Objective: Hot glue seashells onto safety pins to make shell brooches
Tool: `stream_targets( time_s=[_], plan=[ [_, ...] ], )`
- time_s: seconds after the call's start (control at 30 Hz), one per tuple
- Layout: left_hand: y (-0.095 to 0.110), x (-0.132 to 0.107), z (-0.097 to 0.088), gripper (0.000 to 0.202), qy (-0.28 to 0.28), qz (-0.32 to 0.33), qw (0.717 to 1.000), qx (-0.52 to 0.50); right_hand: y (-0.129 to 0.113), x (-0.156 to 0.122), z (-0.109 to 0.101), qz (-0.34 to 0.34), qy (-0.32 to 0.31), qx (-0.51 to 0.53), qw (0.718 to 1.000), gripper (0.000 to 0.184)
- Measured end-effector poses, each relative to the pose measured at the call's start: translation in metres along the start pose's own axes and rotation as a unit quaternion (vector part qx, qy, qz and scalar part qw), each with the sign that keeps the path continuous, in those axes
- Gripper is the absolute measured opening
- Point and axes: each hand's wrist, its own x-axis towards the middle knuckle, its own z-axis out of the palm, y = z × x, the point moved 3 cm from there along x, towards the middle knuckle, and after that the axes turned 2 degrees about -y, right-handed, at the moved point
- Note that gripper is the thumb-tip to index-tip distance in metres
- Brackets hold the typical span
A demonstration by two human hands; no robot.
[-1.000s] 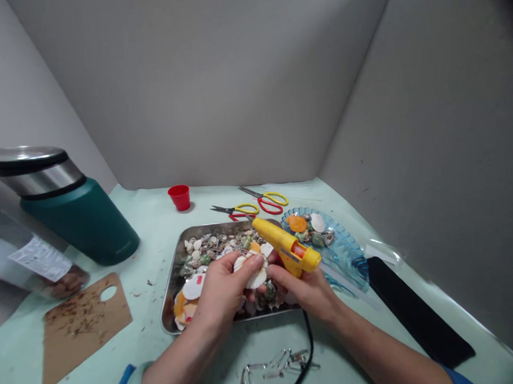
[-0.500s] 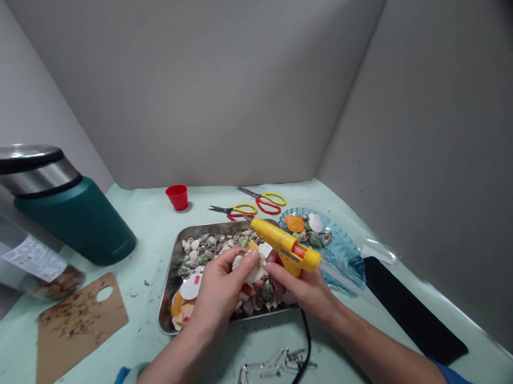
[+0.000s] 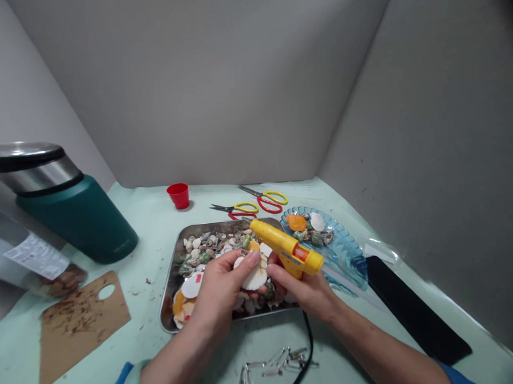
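My left hand [image 3: 221, 290] is closed on a white scallop shell [image 3: 255, 279], held just above the steel tray [image 3: 171, 278] of mixed seashells. My right hand [image 3: 303, 290] grips a yellow glue gun [image 3: 286, 250] by its handle, and its fingertips touch the shell's right edge. The gun's nozzle points up and left over the tray. Its black cord [image 3: 308, 342] trails toward me.
A blue glass dish [image 3: 347, 250] with a few shells sits right of the tray. Two scissors [image 3: 257, 203] and a red cup [image 3: 179, 195] lie behind. At left are a green flask [image 3: 66, 209], a clear jar [image 3: 21, 258] and brown card [image 3: 79, 321]. Metal clips [image 3: 271, 368] lie near me; a black slab [image 3: 413, 307] at right.
Both hands stayed over the tray; the shell was turned slightly in my left fingers and shows more of its white face now. The glue gun barely shifted.
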Motion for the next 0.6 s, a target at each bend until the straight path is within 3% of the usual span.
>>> stream_targets(
  time_s=[0.27,0.47,0.6],
  plan=[
    [0.0026,-0.0017,0.0018,0.03,0.001,-0.008,1.0,0.017,0.0001,0.003,0.0014,0.014,0.011,0.019,1.0,0.026],
    [0.0054,-0.0019,0.0061,0.03,-0.049,0.023,0.998,0.02,0.0003,0.0071,0.0034,0.011,0.033,0.071,0.997,0.028],
    [0.0059,-0.0024,0.0042,0.027,-0.052,0.031,0.998,0.029,0.0038,0.007,0.0027,0.029,0.062,0.089,0.994,0.031]
  ],
)
